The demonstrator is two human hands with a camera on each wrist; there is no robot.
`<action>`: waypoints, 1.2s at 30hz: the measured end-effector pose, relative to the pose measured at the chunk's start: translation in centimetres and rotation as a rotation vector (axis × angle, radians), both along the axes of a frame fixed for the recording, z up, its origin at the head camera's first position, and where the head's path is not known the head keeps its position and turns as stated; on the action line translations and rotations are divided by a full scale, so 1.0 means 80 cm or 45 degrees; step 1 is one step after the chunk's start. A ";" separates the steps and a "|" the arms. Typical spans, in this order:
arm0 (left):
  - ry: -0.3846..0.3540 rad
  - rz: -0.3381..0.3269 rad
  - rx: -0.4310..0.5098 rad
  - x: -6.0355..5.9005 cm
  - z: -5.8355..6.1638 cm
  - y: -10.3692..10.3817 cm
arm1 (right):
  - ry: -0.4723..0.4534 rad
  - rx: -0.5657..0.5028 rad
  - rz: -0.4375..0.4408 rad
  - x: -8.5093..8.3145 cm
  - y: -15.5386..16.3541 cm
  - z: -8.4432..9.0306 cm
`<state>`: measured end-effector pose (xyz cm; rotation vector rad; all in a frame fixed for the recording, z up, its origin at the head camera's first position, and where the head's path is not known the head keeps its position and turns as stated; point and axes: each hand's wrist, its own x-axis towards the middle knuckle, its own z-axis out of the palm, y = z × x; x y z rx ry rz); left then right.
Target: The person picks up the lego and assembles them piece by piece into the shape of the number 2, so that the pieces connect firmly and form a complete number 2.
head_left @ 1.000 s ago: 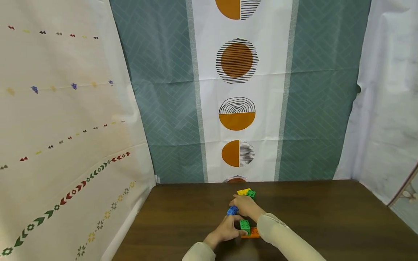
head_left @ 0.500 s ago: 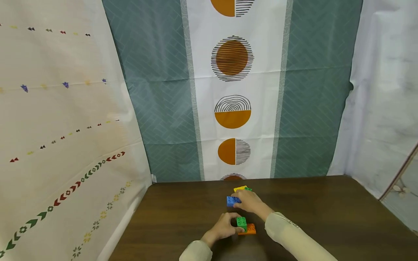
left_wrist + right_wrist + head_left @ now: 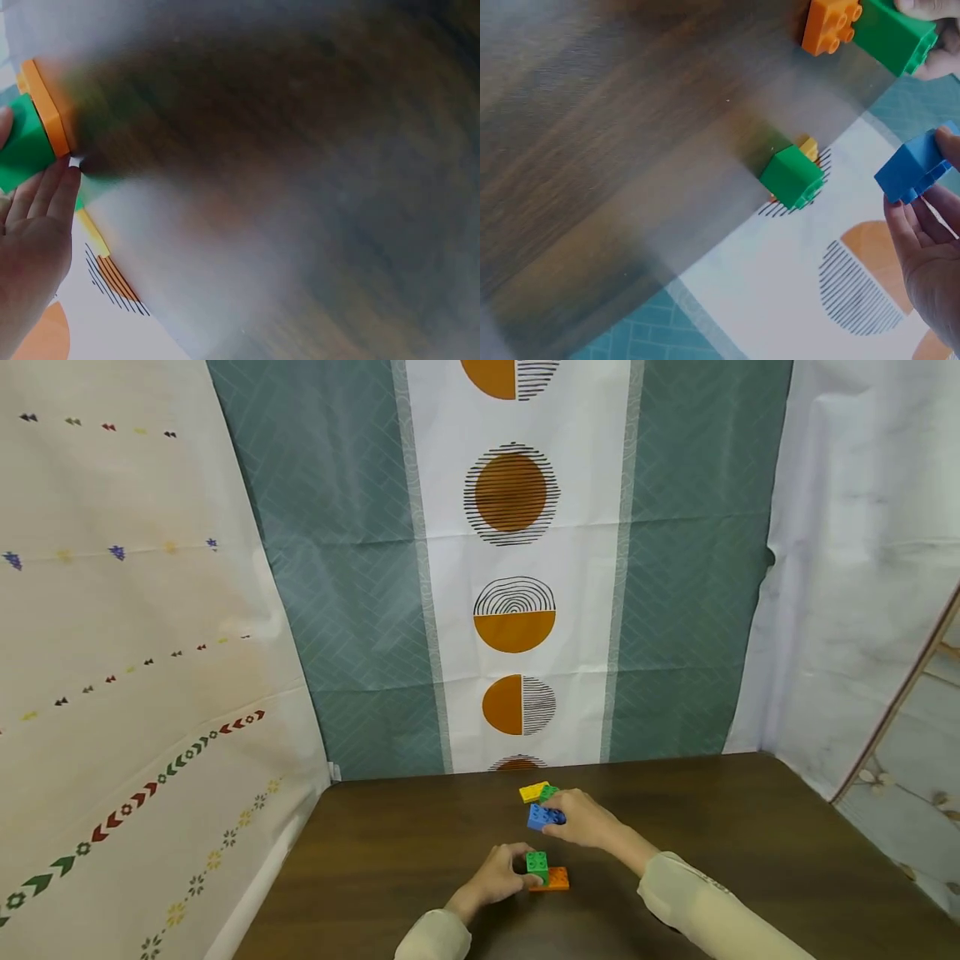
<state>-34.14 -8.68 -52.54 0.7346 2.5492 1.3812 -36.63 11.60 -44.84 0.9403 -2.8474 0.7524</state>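
Nearest the camera: left hand (image 3: 498, 878) curled around a green block (image 3: 537, 865), gripping it from the left side, thumb and fingers on its faces. Green block seated on top of a flat orange plate (image 3: 553, 880), at the plate's left end, the plate lying flat on the dark wooden table (image 3: 750, 827). In the left wrist view, fingers (image 3: 45, 191) against the green block (image 3: 22, 146), orange plate (image 3: 46, 109) pressed flush against it, the rest of that view blurred.

A little farther: right hand (image 3: 583, 820) pinching a blue block (image 3: 545, 817) between thumb and fingertips, held just above the table and apart from the green-and-orange pair, between that pair and the far blocks. In the right wrist view, blue block (image 3: 913, 169) gripped at its right side by fingers (image 3: 930, 217), studs not clear from this angle; the green block (image 3: 894, 36) and orange plate (image 3: 829, 26) joined at the top edge of that view.

Farther still: 2 loose blocks near the table's back edge, a yellow block (image 3: 533, 792) and a small green cube (image 3: 549, 792) touching it on the right, both just beyond the blue block. In the right wrist view, the small green cube (image 3: 793, 177) in front of the yellow block (image 3: 808, 148), mostly hiding it.

Farthest: a hanging curtain (image 3: 510, 568) with orange and striped circles down a white centre band, teal panels on either side; a pale patterned cloth (image 3: 135, 652) on the left.
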 end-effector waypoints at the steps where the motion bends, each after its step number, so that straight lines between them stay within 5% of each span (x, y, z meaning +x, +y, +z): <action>1: -0.001 0.001 0.002 0.001 -0.001 -0.002 | -0.003 -0.002 0.026 0.003 0.000 0.000; 12: 0.055 -0.006 0.010 0.003 -0.007 -0.011 | 0.029 0.054 0.245 0.026 -0.004 -0.010; 36: 0.001 -0.007 0.093 0.001 -0.007 0.000 | -0.037 0.129 0.179 0.035 -0.009 -0.017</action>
